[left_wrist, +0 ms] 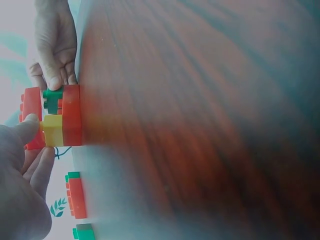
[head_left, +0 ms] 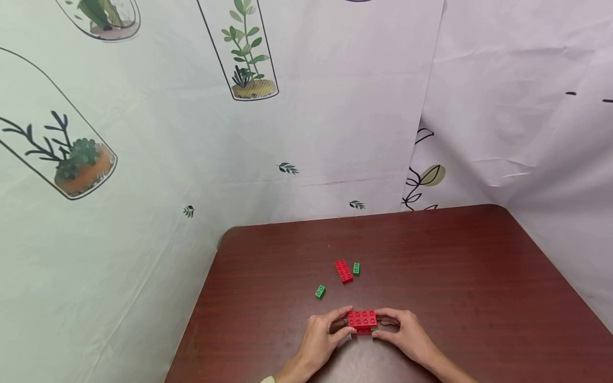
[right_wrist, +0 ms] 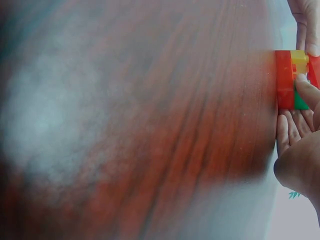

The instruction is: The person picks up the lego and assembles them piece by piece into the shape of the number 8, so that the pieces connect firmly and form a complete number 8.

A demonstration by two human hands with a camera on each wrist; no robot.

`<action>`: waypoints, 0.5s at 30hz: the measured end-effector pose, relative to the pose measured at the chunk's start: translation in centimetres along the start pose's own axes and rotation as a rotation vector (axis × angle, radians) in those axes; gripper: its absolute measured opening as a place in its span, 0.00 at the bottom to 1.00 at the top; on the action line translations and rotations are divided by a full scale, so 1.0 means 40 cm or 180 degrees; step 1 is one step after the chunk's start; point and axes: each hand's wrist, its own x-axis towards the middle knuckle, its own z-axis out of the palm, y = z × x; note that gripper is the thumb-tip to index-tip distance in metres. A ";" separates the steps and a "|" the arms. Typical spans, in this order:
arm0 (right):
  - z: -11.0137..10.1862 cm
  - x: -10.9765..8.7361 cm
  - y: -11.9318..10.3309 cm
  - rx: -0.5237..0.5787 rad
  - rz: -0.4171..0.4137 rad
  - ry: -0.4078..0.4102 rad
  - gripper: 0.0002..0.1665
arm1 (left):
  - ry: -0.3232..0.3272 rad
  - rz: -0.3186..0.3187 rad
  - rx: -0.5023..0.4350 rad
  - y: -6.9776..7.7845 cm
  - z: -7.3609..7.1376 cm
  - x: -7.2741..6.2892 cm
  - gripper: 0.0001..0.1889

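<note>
Between the two hands is a small stack of toy building bricks. A red eight-stud brick [head_left: 362, 317] forms the top, slightly apart from the pieces below. My left hand [head_left: 318, 338] grips this upper brick at its left end, thumb in front and fingers behind. Underneath, a yellow brick [left_wrist: 53, 130] and a green brick [left_wrist: 53, 101] sit at opposite ends of a lower red brick [left_wrist: 72, 115], which lies low at the tabletop. My right hand [head_left: 406, 335] pinches the right end, its thumb against the green brick and its index finger near the upper brick.
Farther back on the dark wooden table [head_left: 445, 276] lie another red brick [head_left: 343, 271], a small green brick [head_left: 356, 269] beside it, and a second small green brick [head_left: 320, 291] nearer the hands. White plant-printed cloth [head_left: 330, 138] hangs behind the table and along its sides.
</note>
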 end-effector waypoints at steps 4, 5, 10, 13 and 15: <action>0.000 0.000 0.001 -0.0014 -0.0058 0.0022 0.26 | 0.0013 0.0022 0.0000 -0.002 0.002 -0.001 0.22; 0.000 0.000 0.001 -0.0012 -0.0064 0.0025 0.26 | 0.0019 0.0035 0.0007 -0.002 0.002 -0.001 0.22; 0.001 0.000 0.002 -0.0018 -0.0130 0.0041 0.25 | 0.0070 0.0116 0.0024 -0.007 0.004 -0.002 0.22; 0.001 0.000 0.003 -0.0037 -0.0173 0.0053 0.25 | 0.0095 0.0160 0.0005 -0.011 0.006 -0.002 0.22; 0.001 0.000 0.005 -0.0052 -0.0197 0.0059 0.25 | 0.0103 0.0169 -0.0020 -0.013 0.007 -0.002 0.22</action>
